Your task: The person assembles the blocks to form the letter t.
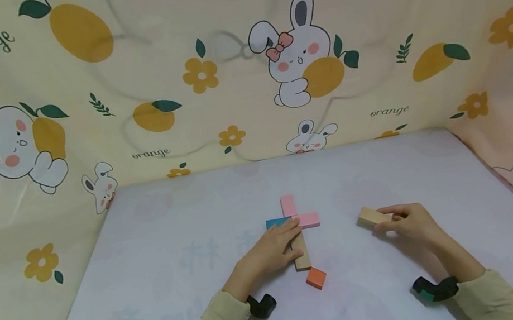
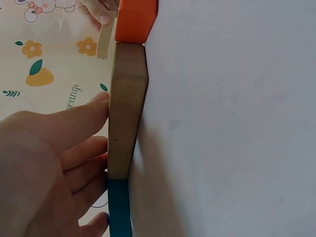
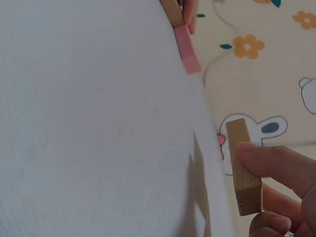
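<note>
Several small blocks lie on the white table in a cross-like layout. A pink block (image 1: 288, 205) points away from me, a second pink block (image 1: 310, 220) runs to the right, and a blue block (image 1: 275, 222) runs left. Below them stretches a plain wooden block (image 1: 301, 257), with an orange block (image 1: 316, 278) turned at an angle by its near end. My left hand (image 1: 269, 251) rests over the middle of the layout, fingers extended, fingertips at the wooden and blue blocks. Off to the right, my right hand (image 1: 415, 223) pinches another wooden block (image 3: 242, 168) between thumb and fingers, raised above the table.
The white tabletop (image 1: 183, 212) carries faint printed characters. Behind it and along both sides hangs a cream cloth (image 1: 236, 101) with rabbits and oranges. Dark wrist-worn devices sit at the left cuff (image 1: 263, 307) and the right cuff (image 1: 436, 289).
</note>
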A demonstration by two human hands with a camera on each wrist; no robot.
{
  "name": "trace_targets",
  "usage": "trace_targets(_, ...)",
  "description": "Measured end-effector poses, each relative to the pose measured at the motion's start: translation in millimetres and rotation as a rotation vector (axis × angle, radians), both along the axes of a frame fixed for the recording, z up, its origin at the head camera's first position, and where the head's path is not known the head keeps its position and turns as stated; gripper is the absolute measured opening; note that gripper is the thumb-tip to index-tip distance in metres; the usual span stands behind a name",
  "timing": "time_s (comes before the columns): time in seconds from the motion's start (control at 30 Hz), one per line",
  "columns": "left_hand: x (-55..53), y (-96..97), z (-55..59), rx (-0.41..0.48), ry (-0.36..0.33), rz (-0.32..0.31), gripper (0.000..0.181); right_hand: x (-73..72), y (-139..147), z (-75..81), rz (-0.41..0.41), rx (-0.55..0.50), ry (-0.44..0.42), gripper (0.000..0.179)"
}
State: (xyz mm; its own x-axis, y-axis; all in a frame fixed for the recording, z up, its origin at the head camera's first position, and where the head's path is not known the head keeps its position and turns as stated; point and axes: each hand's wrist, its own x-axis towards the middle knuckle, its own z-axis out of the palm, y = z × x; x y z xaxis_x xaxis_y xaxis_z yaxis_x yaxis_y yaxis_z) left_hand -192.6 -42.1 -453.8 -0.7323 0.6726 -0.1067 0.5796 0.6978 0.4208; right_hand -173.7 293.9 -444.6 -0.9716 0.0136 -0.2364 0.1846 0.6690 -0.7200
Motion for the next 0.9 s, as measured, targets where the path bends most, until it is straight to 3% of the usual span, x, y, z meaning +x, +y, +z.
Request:
trace_targets(0.27,1.5,-0.3,-2.0,-0.005,-0.004,-0.002,0.059,5.9,-9.9,-1.0,0.010,-0.018,-0.029,0.066)
trace_targets(0.67,0.3,1.2,-2.5,-0.006,0.020,-0.001,0.058,10.9,-23.0,-1.1,0.050,-0.038,0.057,0.056)
trace_targets(0.9,1.1,1.5,-1.6,-0.017,0.013,0.004,0.058,14.5,-31.1,-2.0,0.066,-0.051,0.039,0.055)
